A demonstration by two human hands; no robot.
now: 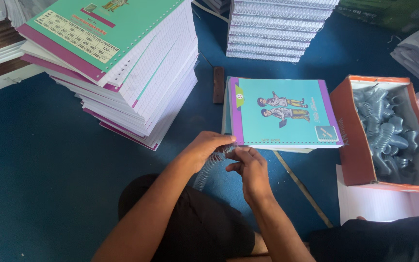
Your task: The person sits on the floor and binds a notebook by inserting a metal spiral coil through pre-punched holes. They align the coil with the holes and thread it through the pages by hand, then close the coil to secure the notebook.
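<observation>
Down on the blue floor (49, 170), seen from the head camera, the person is working at the near left corner of a teal notebook (284, 114) that is lying flat on a few more of its kind. Its punched edge is running left to right along the side closest to the person, so the binding line is sitting straight ahead of both hands. A grey spiral coil (208, 167) is trailing from that corner down and to the left, toward the person's knee, its long axis slanting away from the edge.

The left hand (207, 148) is curling over the coil's upper end, fingers closed around it right at the corner. The right hand (250, 167) is sitting just beside it, slightly nearer the body, fingertips pinched narrowly on the coil. Both forearms are angling in from below, converging.

An orange box (350, 140) of more coils is standing to the right, and a tall notebook stack (122, 73) is leaning at the left.
</observation>
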